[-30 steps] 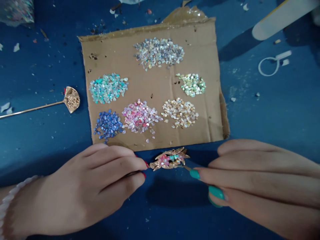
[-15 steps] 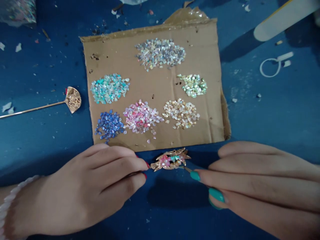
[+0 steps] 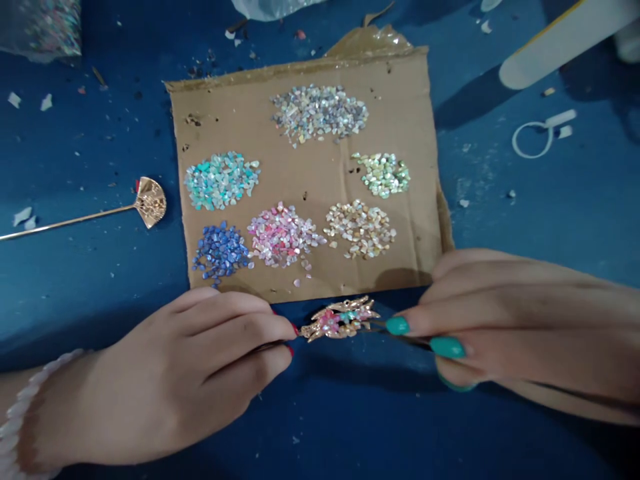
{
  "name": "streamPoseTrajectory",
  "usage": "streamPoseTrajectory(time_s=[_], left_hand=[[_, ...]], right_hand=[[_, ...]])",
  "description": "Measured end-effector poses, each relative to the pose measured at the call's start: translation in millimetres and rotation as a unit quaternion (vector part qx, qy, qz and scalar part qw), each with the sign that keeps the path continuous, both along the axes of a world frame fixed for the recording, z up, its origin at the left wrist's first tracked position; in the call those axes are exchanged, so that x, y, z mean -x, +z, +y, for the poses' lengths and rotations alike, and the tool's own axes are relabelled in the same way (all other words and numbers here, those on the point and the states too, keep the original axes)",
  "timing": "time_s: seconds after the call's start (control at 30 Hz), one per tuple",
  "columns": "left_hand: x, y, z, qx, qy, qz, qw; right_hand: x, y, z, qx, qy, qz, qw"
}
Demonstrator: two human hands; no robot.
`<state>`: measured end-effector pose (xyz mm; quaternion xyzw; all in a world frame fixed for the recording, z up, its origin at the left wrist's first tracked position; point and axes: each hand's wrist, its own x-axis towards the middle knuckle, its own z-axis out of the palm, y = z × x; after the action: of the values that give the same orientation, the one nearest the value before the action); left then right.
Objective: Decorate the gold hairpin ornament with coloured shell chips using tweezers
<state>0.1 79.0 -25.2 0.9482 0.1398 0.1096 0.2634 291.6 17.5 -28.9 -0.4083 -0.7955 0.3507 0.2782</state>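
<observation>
My left hand (image 3: 200, 373), red-nailed and wearing a pale bead bracelet, is closed on the stem of a gold hairpin. The hairpin's leafy ornament (image 3: 343, 320) points right from the fingertips, with pink, turquoise and cream chips on it. My right hand (image 3: 520, 320), nails painted turquoise, pinches thin metal tweezers (image 3: 413, 341) whose tips are at the ornament's right end. Whether the tips touch it or grip a chip is too small to tell. Just beyond lies a cardboard piece (image 3: 240, 127) bearing several piles of shell chips, including pink chips (image 3: 285, 235) and cream chips (image 3: 361, 230).
A gold hairpin with a fan-shaped head (image 3: 151, 202) lies left of the cardboard. On the right are a white ring with a handle (image 3: 533, 140) and a long white object (image 3: 560, 50). A clear bag of chips (image 3: 50, 30) occupies the far left corner. Scraps dot the blue table.
My right hand has risen and turned slightly, showing more of the tweezers, whose tips have shifted slightly up and right along the ornament. My left hand keeps its hold. The view has shifted a little.
</observation>
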Motion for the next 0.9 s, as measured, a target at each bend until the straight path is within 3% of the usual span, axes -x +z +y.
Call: streamPoseTrajectory(time_s=[0.17, 0.27, 0.37, 0.47, 0.9], left_hand=[[-0.9, 4.5, 1.2, -0.010, -0.003, 0.003, 1.000], [-0.4, 5.5, 1.9, -0.019, -0.008, 0.011, 1.000], [0.1, 5.0, 1.8, -0.031, -0.016, 0.017, 0.999], [0.9, 4.7, 0.8, -0.032, -0.016, 0.019, 0.999], [-0.7, 6.0, 2.7, -0.021, -0.013, 0.023, 0.999]], right_hand=[[-12.5, 2.4, 27.2, -0.045, -0.006, 0.043, 0.998], [-16.9, 4.2, 31.2, -0.032, 0.017, 0.036, 0.999], [-15.5, 4.1, 30.5, -0.019, -0.052, -0.030, 0.998], [-8.6, 3.3, 30.9, -0.062, -0.141, 0.047, 0.987], [-4.6, -3.6, 46.3, -0.085, -0.176, 0.077, 0.978]])
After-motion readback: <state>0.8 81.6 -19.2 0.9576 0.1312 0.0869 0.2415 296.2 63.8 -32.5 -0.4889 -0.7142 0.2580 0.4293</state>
